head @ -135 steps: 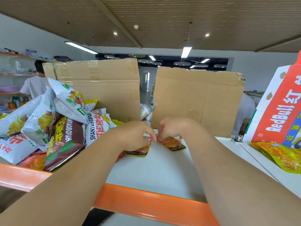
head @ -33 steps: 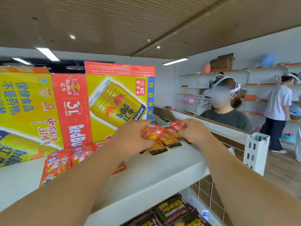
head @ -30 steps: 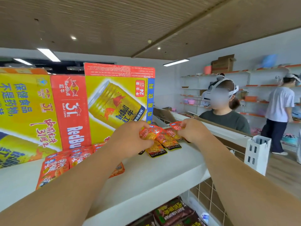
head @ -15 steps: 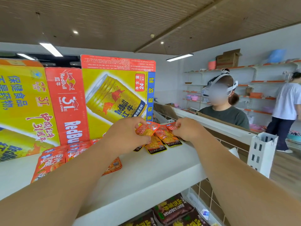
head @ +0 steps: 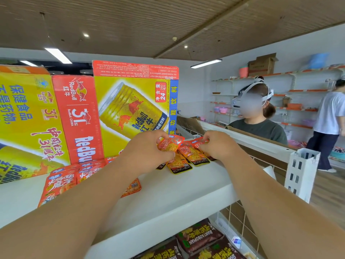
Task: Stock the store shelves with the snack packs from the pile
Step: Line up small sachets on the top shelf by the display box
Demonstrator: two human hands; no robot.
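Both my hands reach over the white top shelf (head: 179,191). My left hand (head: 147,152) pinches a small orange snack pack (head: 169,145) by its top edge. My right hand (head: 218,144) grips the tops of several small orange KONCHEW packs (head: 194,156), whose lower ends rest on the shelf. More orange-red packs (head: 61,184) lie flat on the shelf to the left, partly under my left forearm.
Red Bull cartons (head: 119,109) stand along the back of the shelf. Brown snack bags (head: 197,236) fill the shelf below. A white shelf post (head: 302,171) stands at the right. One person (head: 259,118) faces me beyond the shelf; another (head: 328,128) stands by the wall shelves.
Since 4.5 s ago my view swung from the pile by the cardboard boxes to the Red Bull cartons. In the last second my hands kept the packs and barely shifted.
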